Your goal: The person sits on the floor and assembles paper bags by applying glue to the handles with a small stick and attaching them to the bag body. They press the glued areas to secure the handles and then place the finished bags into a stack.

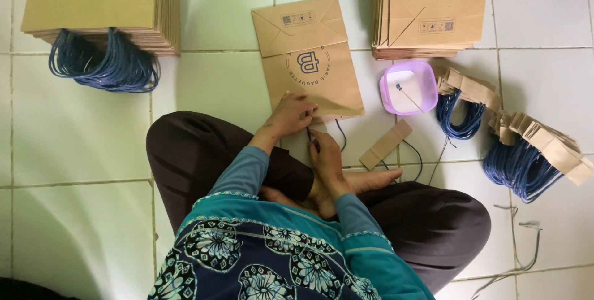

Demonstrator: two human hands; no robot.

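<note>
Right now the person sits cross-legged on the pale tiled floor (80,145), w/ a flat brown paper bag bearing a dark round emblem (307,58) lying on the tiles straight ahead of the knees. Left hand (289,114) rests flat on the bag's near edge, fingers (304,99) spread a bit and pressing down, not wrapped round anything. Right hand (323,151) sits just below that edge, fingers narrow, pinching a thin dark blue cord (339,133) that loops out to the right of the bag; can't tell exactly how the tips meet.

Just right of the bag: a small lilac square plastic tub (408,87) w/ a thin stick lying in it. Near it, toward the person, a strip of brown cardboard (385,145) lies flat, tilted.

At the far edge of the floor, right of centre, a tall stack of folded brown paper bags (430,15). Far left corner: a second stack of brown bags w/ blue cord handles (102,9) hanging off its near side. Along the right edge, bundles of blue cord w/ brown card strips (526,145) lie in a loose row, well apart from the hands.
</note>
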